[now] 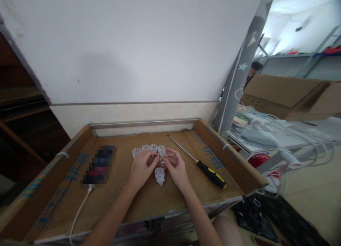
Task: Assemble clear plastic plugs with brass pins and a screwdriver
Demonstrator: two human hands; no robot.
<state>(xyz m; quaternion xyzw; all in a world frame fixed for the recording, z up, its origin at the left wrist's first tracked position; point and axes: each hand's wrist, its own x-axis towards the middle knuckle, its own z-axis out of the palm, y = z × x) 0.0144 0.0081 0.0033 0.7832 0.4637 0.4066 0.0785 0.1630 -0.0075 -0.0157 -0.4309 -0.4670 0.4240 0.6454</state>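
Just below the middle of the frame, a small clear plastic piece [162, 156] sat pinched between the fingertips of both hands, low over the brown tray floor. The left hand [140, 169] and the right hand [177, 168] met on it with fingers curled narrow, each gripping one side; nothing else was in either hand. The piece looked translucent white and rounded, with paler spots on its face, though too small to show finer detail. Handling it well would, I judge, call for a light, even pinch from both sides, keeping it close over the tray so a slip would not send it far.

Touching its upper edge ran a row of matching pieces [145, 148], side by side, and one more lone piece [160, 175] lay just beneath, between the two wrists. Right of the hands a long screwdriver [197, 161] with a black and yellow handle lay slantwise. Toward the lower left rested a blurred dark object [98, 166] with a white cable [80, 208] trailing down. The cardboard-lined tray [213, 150] walled all of this in.
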